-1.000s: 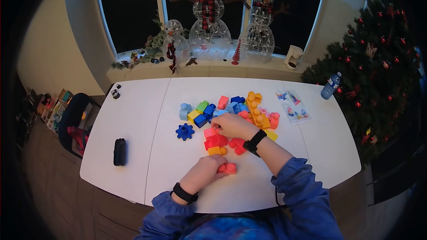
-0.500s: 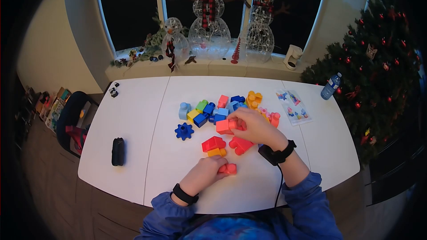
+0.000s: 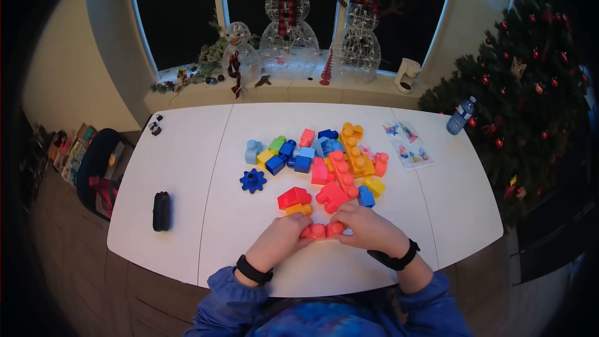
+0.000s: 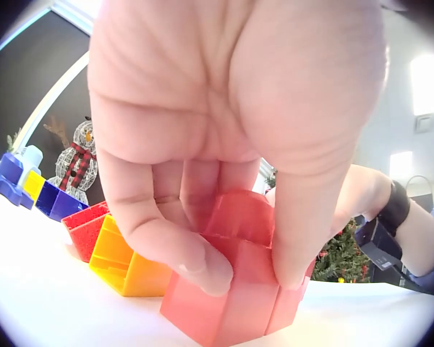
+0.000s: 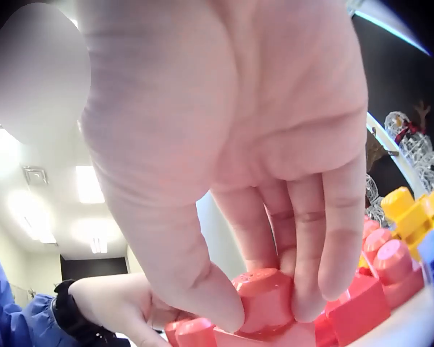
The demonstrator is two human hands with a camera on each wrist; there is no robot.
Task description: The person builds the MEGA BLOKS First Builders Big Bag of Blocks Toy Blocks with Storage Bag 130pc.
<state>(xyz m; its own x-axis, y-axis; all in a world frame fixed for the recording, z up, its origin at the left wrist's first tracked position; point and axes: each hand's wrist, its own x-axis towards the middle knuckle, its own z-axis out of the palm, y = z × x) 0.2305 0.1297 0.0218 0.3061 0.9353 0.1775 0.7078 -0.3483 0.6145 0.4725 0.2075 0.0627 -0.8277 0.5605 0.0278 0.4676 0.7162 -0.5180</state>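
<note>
My left hand (image 3: pixel 279 241) grips a pink-red toy building block (image 3: pixel 317 231) at the table's front middle. In the left wrist view, thumb and fingers press opposite sides of this block (image 4: pixel 228 289). My right hand (image 3: pixel 372 229) pinches a second pink-red block (image 3: pixel 335 229), right at the first one's right end. Its round stud (image 5: pixel 266 300) shows between thumb and fingers in the right wrist view. Just behind my left hand lie a red sloped block (image 3: pixel 294 198) and an orange block (image 3: pixel 299 210). A red block (image 3: pixel 333 195) is behind the right hand.
Farther back lie a long red piece (image 3: pixel 342 171), an orange piece (image 3: pixel 357 156), several blue, yellow and green blocks, and a blue gear (image 3: pixel 253 181). A picture sheet (image 3: pixel 407 145), water bottle (image 3: pixel 462 116) and black case (image 3: pixel 161 211) are on the white table (image 3: pixel 256 122).
My right hand has come from the block pile toward me, beside my left hand; half a second ago it held a pink-red block farther back. The left hand keeps its grip.
</note>
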